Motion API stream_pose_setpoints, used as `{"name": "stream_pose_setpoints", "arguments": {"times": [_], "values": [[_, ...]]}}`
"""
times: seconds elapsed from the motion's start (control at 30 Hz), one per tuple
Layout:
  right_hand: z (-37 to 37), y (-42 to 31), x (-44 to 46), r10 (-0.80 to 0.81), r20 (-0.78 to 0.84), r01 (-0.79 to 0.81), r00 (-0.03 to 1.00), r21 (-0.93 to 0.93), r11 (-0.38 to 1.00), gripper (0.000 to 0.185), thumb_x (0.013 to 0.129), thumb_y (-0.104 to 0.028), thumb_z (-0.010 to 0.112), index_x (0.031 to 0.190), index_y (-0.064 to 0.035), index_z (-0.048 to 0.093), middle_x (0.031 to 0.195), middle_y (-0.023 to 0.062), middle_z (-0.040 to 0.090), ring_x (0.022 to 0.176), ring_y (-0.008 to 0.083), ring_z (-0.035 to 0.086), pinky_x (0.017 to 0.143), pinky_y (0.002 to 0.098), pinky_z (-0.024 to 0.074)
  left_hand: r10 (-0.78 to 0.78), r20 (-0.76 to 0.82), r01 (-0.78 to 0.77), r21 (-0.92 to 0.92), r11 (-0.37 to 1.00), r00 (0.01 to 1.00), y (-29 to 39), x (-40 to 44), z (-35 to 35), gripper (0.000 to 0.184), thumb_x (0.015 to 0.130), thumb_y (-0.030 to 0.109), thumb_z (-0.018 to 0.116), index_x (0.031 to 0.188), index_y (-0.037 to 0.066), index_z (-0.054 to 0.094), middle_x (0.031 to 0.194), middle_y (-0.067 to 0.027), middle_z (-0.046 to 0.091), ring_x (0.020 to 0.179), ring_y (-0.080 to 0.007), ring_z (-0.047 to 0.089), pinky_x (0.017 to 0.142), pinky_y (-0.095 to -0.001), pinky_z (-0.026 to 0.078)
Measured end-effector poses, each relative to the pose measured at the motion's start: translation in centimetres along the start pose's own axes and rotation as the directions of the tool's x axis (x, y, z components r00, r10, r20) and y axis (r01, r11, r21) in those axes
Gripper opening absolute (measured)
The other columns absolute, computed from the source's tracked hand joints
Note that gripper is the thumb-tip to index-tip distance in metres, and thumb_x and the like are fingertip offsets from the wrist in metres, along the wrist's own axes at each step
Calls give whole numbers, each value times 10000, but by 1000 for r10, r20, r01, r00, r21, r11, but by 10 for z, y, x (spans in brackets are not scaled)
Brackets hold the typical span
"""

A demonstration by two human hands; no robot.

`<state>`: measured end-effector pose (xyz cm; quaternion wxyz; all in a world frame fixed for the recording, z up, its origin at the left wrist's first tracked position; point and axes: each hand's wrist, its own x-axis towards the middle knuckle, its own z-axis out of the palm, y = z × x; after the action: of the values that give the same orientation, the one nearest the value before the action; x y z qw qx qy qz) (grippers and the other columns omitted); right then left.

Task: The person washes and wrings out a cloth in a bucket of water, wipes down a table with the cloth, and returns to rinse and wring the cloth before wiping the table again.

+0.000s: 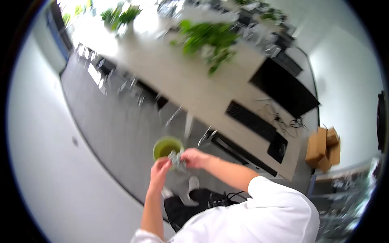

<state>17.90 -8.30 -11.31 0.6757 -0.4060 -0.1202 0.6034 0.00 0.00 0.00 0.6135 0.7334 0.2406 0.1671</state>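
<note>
Head, hands [161,165] [194,158] holding bundle [177,160], near bin rim [167,138]

One bare left hand [159,172], one bare right hand [195,157], one crumpled grey-green bundle [177,160], one round yellow-green bin [155,151] and two pale shoes [193,183]. On the long pale desk [170,77], one wide black monitor [283,87], one long black keyboard [251,120] and one black mouse pad [277,149]. At least two brown cardboard boxes [316,149]; green leafy plants [208,38], too blurred to total.
</note>
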Motion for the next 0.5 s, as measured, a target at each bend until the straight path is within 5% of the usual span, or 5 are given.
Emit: {"name": "stream_pose_setpoints", "arguments": {"times": [0.07,0.1,0.17,0.3,0.5], "values": [[-22,60,-61,136,14,-136,991,-4,991,164,775,-11,647,935,-35,674,907,90,687,846,214,680,748,387,556,-123,-112,114,-81,990,986,-22,-82,51,302,918,219,668,1145,23,628,1112,-39,644,1059,-152,576,942,-316,450],[-85,102,-30,293,-232,-307,927,-26,951,130,771,1,637,890,-40,670,881,83,681,830,204,678,732,381,556,-292,-15,276,-288,917,956,-136,-40,51,321,928,254,653,1151,25,626,1092,-40,644,1026,-135,576,909,-309,455],[-109,135,-18,308,-362,-365,880,-99,926,158,799,-27,618,955,-28,593,924,72,667,847,202,674,741,376,545,-373,41,367,-300,880,927,-182,-26,51,340,932,274,635,1164,26,615,1069,-46,649,998,-138,590,885,-298,452],[-278,230,-37,363,-693,-603,623,-131,787,235,797,-35,623,1029,-40,585,935,69,664,827,193,676,729,344,560,-564,247,613,-411,675,788,-371,-18,160,396,930,307,624,1218,37,583,1157,-72,654,1072,-178,606,955,-336,445],[-376,353,54,423,-687,-624,591,-56,780,219,837,-89,674,1045,-77,607,950,23,669,801,134,643,693,294,534,-668,265,712,-380,591,696,-560,29,178,388,922,302,627,1222,61,577,1165,-64,645,1046,-173,612,918,-336,455]]}}
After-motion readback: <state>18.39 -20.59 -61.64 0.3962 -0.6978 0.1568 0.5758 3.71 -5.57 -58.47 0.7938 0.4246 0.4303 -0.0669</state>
